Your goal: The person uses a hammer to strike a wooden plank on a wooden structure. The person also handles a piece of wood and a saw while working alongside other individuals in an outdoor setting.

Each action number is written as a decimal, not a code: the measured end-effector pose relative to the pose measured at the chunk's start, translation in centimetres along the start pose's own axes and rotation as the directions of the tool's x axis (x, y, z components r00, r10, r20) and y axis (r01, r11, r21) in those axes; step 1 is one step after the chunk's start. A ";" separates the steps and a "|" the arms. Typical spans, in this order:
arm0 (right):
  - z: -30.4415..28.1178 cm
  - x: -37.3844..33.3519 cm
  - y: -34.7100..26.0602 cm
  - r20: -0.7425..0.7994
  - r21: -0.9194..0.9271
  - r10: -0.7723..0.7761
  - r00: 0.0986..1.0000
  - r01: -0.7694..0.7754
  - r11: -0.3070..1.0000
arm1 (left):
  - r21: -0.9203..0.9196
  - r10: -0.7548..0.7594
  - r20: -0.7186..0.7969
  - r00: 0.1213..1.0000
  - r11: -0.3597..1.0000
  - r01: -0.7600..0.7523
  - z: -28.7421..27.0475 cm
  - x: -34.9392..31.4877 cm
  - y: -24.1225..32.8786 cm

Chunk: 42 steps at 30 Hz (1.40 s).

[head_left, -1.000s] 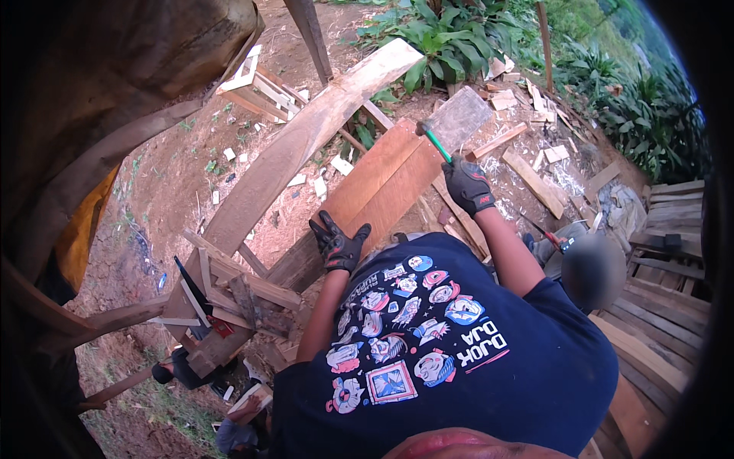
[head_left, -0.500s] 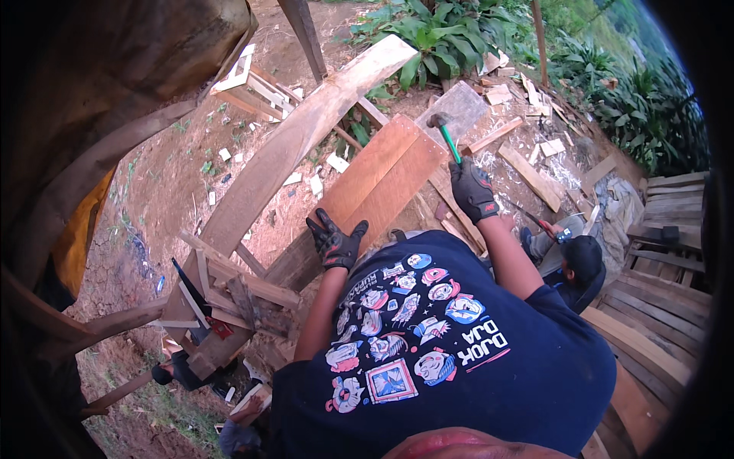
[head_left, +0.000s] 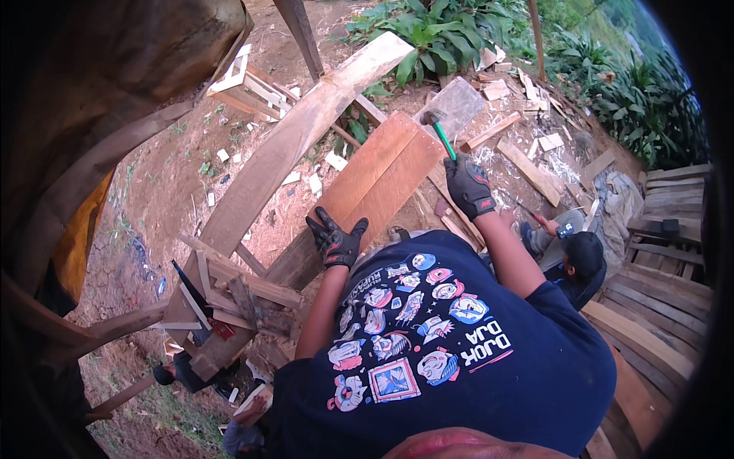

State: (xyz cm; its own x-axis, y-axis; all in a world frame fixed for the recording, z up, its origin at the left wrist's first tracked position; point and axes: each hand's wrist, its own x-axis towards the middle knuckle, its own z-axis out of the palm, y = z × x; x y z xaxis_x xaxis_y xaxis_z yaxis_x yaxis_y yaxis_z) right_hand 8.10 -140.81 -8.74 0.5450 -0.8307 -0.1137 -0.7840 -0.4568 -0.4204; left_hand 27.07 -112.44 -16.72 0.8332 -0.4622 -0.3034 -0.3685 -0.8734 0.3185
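The reddish-brown wooden panel (head_left: pixel 382 172), with a seam running along its length, lay on the worktop (head_left: pixel 459 98), whose grey end reached past the panel's far edge. The hammer (head_left: pixel 443 141) had its head over that far edge, near the panel's right corner; whether it touched the wood could not be told. The right hand (head_left: pixel 469 187), just beside the panel's right edge, was wrapped around the green handle. The left hand (head_left: pixel 336 239) lay at the panel's near end, fingers spread apart, palm down, gripping nothing.

Hammering at the far edge seemed to be the step in hand. A further stroke would call for a square hit close to the rim, with the left hand bearing on the near end so the panel did not shift.

To the panel's left, a strip of chip-strewn ground (head_left: pixel 264 249) gave some room before the long curved plank (head_left: pixel 267 168). To its right the room looked tighter for a swinging elbow: a pale board (head_left: pixel 529 172) lay beyond the right hand, and a co-worker (head_left: pixel 582 256) sat farther out, past the right forearm.
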 end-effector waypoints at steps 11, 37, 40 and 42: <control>5.4 0.6 2.5 0.094 -0.061 0.118 0.989 -0.112 0.992 | -0.001 0.006 0.026 1.000 1.000 -0.006 -0.5 0.1 0.5; 6.5 -3.2 5.1 0.096 -0.151 0.153 0.984 -0.137 0.979 | 0.020 -0.016 0.074 0.997 1.000 0.015 -1.3 -0.4 1.5; 3.1 -2.5 2.9 0.158 -0.095 0.128 0.979 -0.114 0.989 | -0.005 -0.037 0.062 0.997 0.999 0.037 -1.5 0.1 1.4; -0.3 -3.1 1.0 0.020 -0.024 0.097 0.995 -0.096 0.995 | 0.000 -0.032 0.050 0.998 0.999 0.032 -1.0 -0.4 0.7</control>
State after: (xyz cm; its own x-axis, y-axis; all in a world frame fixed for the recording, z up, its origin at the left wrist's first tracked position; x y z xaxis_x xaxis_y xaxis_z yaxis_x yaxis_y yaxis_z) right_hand 5.54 -138.74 -8.51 0.4723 -0.8645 -0.1722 -0.8399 -0.3821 -0.3854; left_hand 26.89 -112.73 -15.48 0.8229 -0.4412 -0.3579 -0.3417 -0.8877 0.3086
